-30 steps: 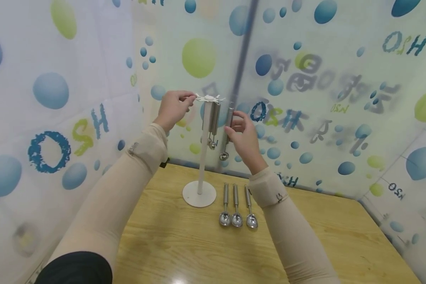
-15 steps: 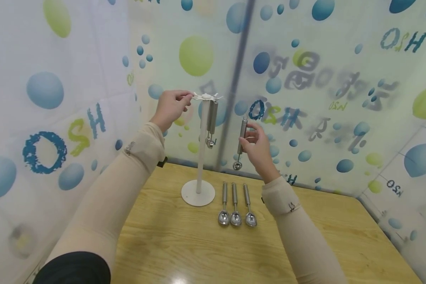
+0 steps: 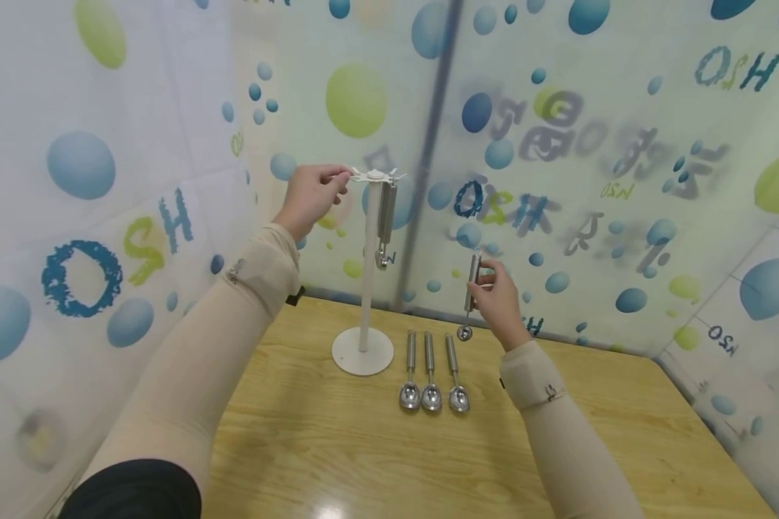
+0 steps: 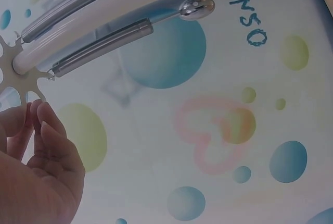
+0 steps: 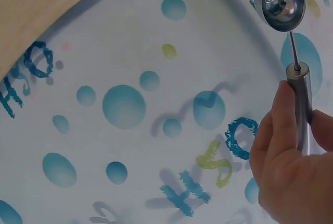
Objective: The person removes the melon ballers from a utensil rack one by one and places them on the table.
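My left hand pinches one hooked arm of the white rack, whose pole stands upright on a round base. In the left wrist view, thumb and fingers meet at that arm of the star-shaped top. Two metal-handled utensils hang from other hooks; one melon baller shows a small rounded bowl, while the far end of the other utensil is hidden. Away to the right, my right hand holds another melon baller by its steel handle, bowl down, above the table's back part.
Three steel ice-cream scoops lie side by side on the wooden table, right of the rack base, handles pointing to the back. Patterned curtains enclose the table behind and at the sides.
My right hand has carried the melon baller away from the rack, rightward and down. My left hand stays at the rack's hooked arm; the head view has shifted slightly.
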Motion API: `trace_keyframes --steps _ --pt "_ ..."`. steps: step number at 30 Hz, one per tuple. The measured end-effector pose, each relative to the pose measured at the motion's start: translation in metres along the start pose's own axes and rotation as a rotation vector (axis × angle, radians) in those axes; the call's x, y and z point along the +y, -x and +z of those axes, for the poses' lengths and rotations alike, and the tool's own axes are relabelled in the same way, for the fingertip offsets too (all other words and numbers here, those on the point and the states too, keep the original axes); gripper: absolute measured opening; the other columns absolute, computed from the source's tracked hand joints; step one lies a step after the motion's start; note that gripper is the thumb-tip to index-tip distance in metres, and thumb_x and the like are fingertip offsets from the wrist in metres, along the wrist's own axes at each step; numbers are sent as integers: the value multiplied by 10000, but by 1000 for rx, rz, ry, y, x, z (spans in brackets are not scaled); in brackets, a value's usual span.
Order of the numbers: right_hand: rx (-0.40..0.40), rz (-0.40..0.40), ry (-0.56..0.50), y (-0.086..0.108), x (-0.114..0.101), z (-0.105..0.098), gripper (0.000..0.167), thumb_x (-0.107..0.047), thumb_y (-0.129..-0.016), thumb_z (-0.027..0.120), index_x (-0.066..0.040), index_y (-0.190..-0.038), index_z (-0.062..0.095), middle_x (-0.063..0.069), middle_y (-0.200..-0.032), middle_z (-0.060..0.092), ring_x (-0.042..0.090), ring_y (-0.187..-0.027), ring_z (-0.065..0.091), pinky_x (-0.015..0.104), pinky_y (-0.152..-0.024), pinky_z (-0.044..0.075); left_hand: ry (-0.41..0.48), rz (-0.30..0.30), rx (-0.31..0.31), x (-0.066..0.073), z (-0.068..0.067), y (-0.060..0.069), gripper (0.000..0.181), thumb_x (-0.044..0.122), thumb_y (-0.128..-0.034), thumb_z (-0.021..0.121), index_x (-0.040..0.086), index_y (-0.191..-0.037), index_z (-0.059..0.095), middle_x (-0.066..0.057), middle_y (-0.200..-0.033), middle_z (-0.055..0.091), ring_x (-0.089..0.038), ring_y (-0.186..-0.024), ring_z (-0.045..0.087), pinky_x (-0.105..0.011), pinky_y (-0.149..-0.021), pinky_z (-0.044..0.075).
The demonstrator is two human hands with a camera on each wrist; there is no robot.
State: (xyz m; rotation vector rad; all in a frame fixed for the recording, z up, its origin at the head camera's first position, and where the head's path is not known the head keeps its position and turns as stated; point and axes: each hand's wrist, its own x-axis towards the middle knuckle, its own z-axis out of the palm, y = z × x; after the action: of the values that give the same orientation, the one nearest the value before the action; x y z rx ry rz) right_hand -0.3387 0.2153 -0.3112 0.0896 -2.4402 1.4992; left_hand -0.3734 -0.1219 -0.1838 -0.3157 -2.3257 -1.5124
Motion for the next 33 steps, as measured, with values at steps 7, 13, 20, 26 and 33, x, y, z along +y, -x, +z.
trace_keyframes --steps 7,13,20,26,33 --pt "-33 88 6 -2 27 -3 536 -70 -1028 579 -42 -1525 380 194 -1163 529 283 -948 590 409 -757 589 -15 -3 7 0 0 1 358 328 -1064 545 160 -1353 673 -76 -1123 685 -201 -919 622 -268 -766 495" --pt "-69 188 -4 -4 55 -6 534 -64 -1034 561 -6 -1521 351 212 -1178 517 299 -964 588 437 -791 586 -11 -16 2 3 0 2 364 332 -1061 552 167 -1365 666 -68 -1120 679 -197 -933 619 -296 -804 508" --pt "-119 282 -3 -2 98 -6 529 -37 -1022 558 55 -1493 335 263 -1188 531 331 -1013 605 470 -819 587 2 -29 -7 2 1 4 366 329 -1057 562 174 -1372 662 -69 -1094 679 -197 -912 615 -304 -794 512" --pt "-180 355 9 0 115 -4 510 -21 -1020 545 73 -1479 344 285 -1218 538 336 -1008 627 473 -842 583 -4 -21 -5 3 1 5 372 337 -1061 553 184 -1384 654 -65 -1081 680 -185 -899 612 -305 -784 504" --pt "-238 471 48 0 126 0 505 3 -1018 547 79 -1473 339 258 -1178 545 312 -965 622 483 -863 573 -17 -28 -5 2 0 5 381 353 -1060 548 201 -1396 645 -61 -1091 678 -205 -936 621 -274 -795 504"
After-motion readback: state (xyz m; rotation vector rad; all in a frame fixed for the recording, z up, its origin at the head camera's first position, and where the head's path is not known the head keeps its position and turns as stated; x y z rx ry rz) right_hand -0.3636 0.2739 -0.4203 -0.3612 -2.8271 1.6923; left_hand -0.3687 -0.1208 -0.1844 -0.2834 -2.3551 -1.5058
